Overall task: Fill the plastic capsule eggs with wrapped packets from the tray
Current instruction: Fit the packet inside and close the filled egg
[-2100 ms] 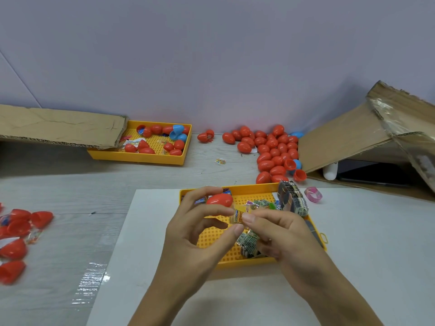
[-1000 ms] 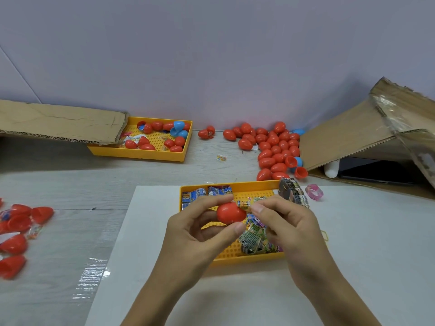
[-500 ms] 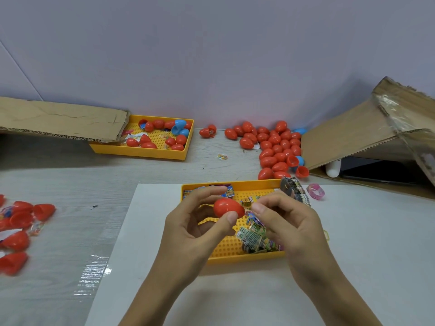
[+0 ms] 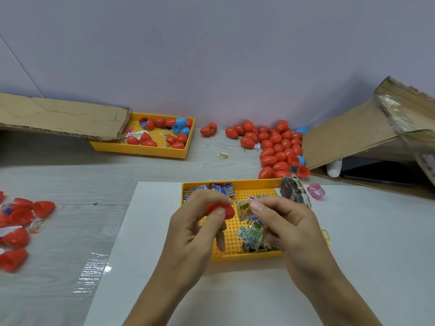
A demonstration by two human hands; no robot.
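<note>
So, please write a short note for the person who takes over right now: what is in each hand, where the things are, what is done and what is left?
Left hand: grips a red egg over the near yellow tray; whether it is filled or fully shut cannot be told.
Right hand: pinches a small wrapped packet beside the egg.
More packets lie in that tray, with blue ones at its far rim.
Apparently closed red eggs are piled by the wall; open halves lie at the far left; more eggs sit in the far tray.
Left: put this packet in, snap shut, carry on with the open halves.
</note>
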